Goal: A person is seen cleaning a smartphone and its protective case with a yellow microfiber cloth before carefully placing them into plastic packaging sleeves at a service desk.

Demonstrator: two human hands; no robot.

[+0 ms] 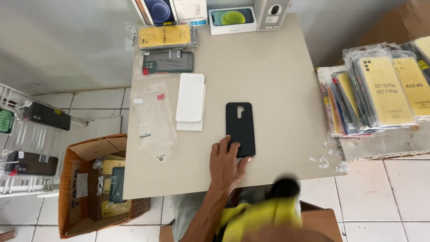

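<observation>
Blurred yellow-black bundle [268, 210] nearest, right hand unseen | left hand [226, 163] fingers spread flat on black phone case [240, 129] | white sheets [190, 101] left of case

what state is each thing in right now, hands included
left hand: flat, fingertips on the case's near end
black phone case: lying back up on the beige table
right hand: blurred near a yellow and black object, grip unclear
white card inserts: stacked, unbagged
clear plastic sleeve: empty, flat
brown cardboard box: open, on floor

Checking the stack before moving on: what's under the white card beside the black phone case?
Under the white card, a second white sheet peeks out at its lower edge, on the table. Anything beneath is covered.
</observation>
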